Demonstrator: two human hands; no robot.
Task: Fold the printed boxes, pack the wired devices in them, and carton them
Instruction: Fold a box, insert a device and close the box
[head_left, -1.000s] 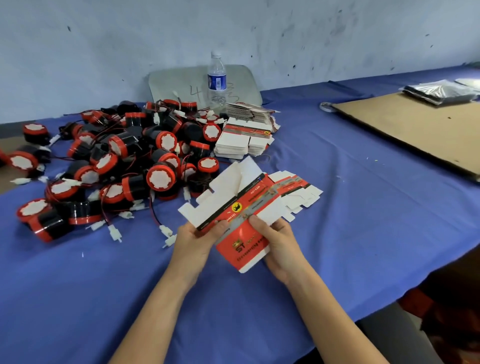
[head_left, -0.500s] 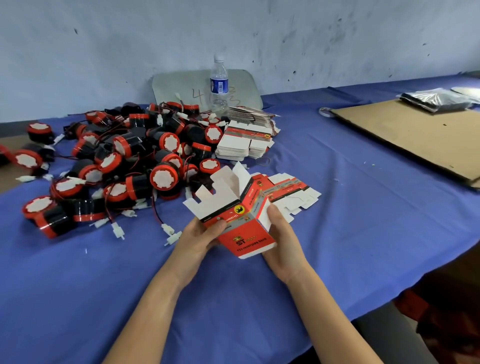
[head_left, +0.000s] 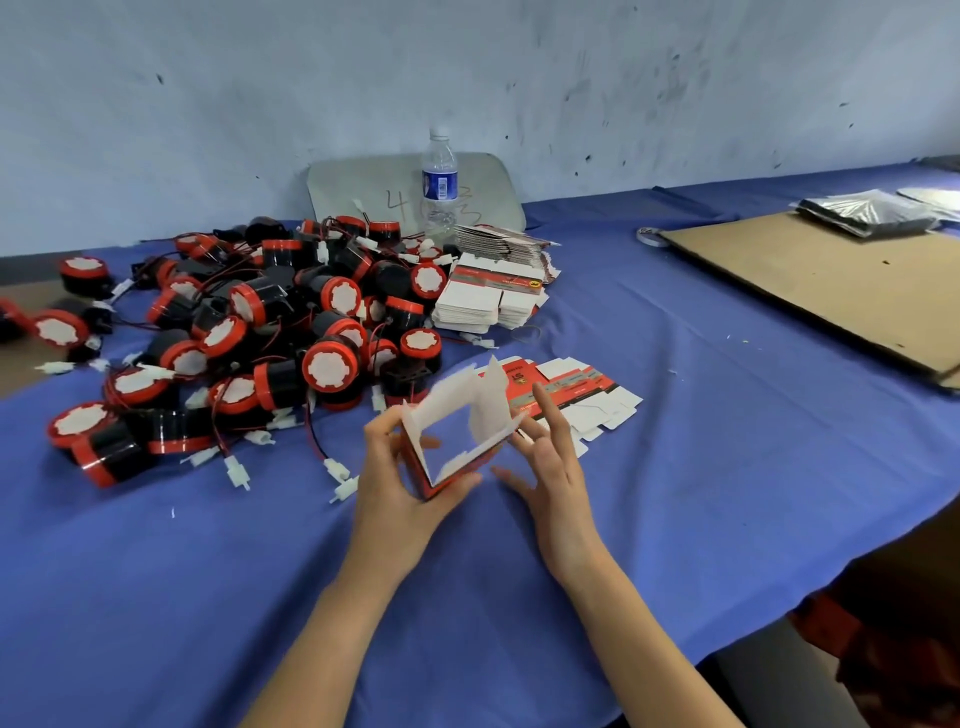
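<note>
The printed box (head_left: 451, 399), opened into a square tube, is held just above the bench (head_left: 701, 493) in front of the heap of wired devices (head_left: 291, 332). Its open mouth faces up at the camera and its white flaps rise on the far side. The left hand (head_left: 397, 486) grips its left wall and near corner. The right hand (head_left: 553, 467) is at its right edge with its fingers straight and spread.
</note>
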